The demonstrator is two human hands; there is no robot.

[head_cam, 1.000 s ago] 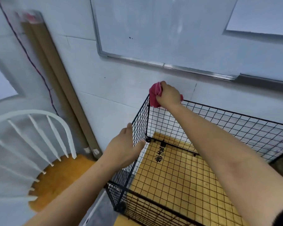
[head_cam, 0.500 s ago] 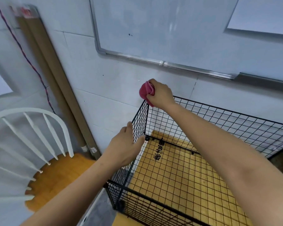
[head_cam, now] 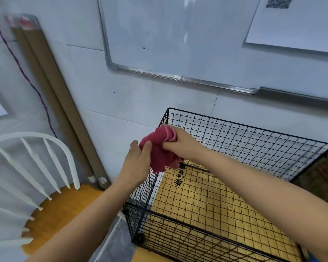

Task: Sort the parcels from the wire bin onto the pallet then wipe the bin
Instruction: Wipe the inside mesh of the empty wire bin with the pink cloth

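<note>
Both hands have come off the wire: a second ago the right grip (head_cam: pixel 180 146) was rubbing the far left corner post and the left grip (head_cam: pixel 135 163) was braced on the left wall. Now they meet in the air over that wall.

- Red cloth (head_cam: pixel 159 155): bunched between the two, hanging loose at its lower edge, clear of the rim.
- Right grip: fingers curled round the top wad, clamped on it.
- Left grip: thumb and fingers pinching the cloth's left side, also clamped on it.
- Wire bin (head_cam: pixel 254 128): black mesh, open top, set close against the wall. No parcels inside. Through the mesh floor I see only a yellow slatted board (head_cam: pixel 206 201) with black characters printed on it.
- Pallet: not in view. I cannot tell whether the board underneath belongs to it.

Step, as I judge it: sorting is done and wiping is under way. This looks like a pause to refold or turn the cloth to a fresh face.

Next move calls for a tidy wad in one grip, the other back on a wall to steady the light frame, then strokes along the unwiped rims and walls. Loose cloth could snag on the wire ends.

Nearby: white spindle chair (head_cam: pixel 45 167) to the left, cardboard tubes (head_cam: pixel 51 95) leaning on the wall, whiteboard (head_cam: pixel 178 35) above.
</note>
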